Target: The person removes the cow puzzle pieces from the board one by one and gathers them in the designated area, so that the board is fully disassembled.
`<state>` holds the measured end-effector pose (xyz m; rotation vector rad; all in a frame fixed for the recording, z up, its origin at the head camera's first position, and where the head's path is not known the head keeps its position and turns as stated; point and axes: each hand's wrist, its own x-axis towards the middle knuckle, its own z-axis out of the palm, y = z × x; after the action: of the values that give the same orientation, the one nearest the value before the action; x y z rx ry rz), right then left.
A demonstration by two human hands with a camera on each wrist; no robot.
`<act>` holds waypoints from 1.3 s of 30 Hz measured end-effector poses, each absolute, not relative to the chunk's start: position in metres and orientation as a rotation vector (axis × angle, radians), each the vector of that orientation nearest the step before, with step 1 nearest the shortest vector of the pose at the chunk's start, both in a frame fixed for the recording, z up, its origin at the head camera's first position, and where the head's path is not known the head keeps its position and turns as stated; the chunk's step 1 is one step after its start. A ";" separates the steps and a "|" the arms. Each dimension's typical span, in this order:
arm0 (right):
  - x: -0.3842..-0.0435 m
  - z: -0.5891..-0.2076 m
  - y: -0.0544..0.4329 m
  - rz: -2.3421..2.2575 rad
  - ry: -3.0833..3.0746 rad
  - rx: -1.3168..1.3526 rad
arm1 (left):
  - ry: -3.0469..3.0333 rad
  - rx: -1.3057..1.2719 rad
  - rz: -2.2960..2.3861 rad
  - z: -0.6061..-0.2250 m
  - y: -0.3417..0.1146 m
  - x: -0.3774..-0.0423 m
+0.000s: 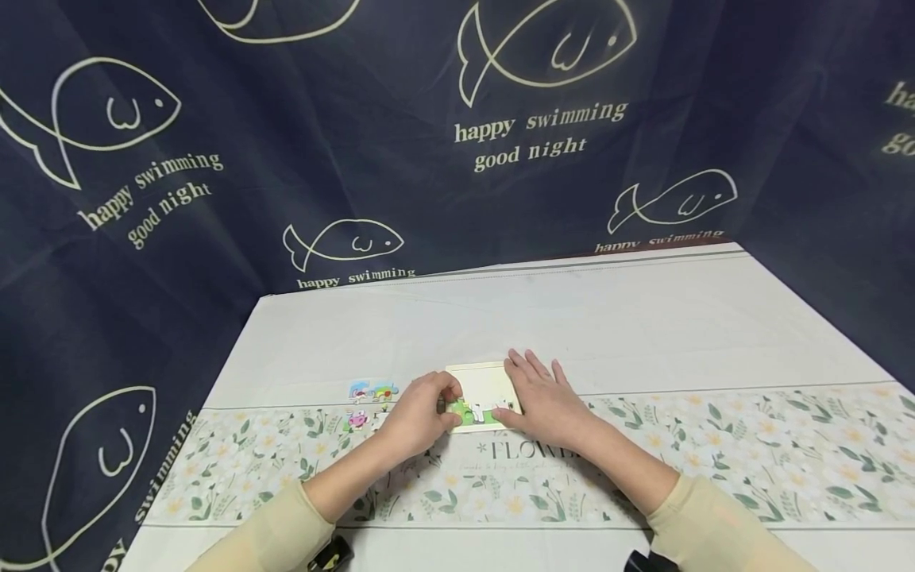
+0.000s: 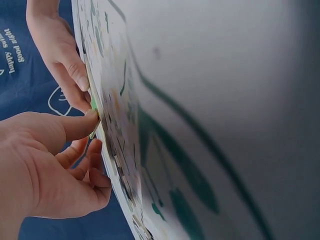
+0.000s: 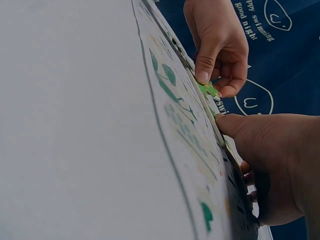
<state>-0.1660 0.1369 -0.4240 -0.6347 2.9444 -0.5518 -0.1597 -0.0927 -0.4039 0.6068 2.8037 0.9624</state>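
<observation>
A shallow, pale puzzle tray (image 1: pixel 477 376) lies on the table, with green picture pieces (image 1: pixel 489 415) along its near side. My left hand (image 1: pixel 416 411) is at the tray's near left corner. In the right wrist view its thumb and finger pinch a green puzzle piece (image 3: pixel 209 90), tilted up from the tray. My right hand (image 1: pixel 545 402) rests over the tray's right edge, fingers extended to the far right corner. Its thumb (image 3: pixel 229 123) presses at the near edge. The palm hides part of that right side.
Left of the tray lie several loose puzzle pieces (image 1: pixel 373 390), including one with a pink animal (image 1: pixel 357 419). A white tablecloth (image 1: pixel 643 318) with a flowered band covers the table. A dark blue curtain (image 1: pixel 429 175) hangs behind and at both sides.
</observation>
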 end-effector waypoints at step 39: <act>-0.165 -0.423 0.137 -0.571 2.935 -0.651 | 2.769 0.125 1.337 -0.412 -0.190 -0.132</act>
<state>-0.1652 0.1373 -0.4227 -0.6511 2.9355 -0.5713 -0.1317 -0.1897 -0.4118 0.1247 2.7687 1.3372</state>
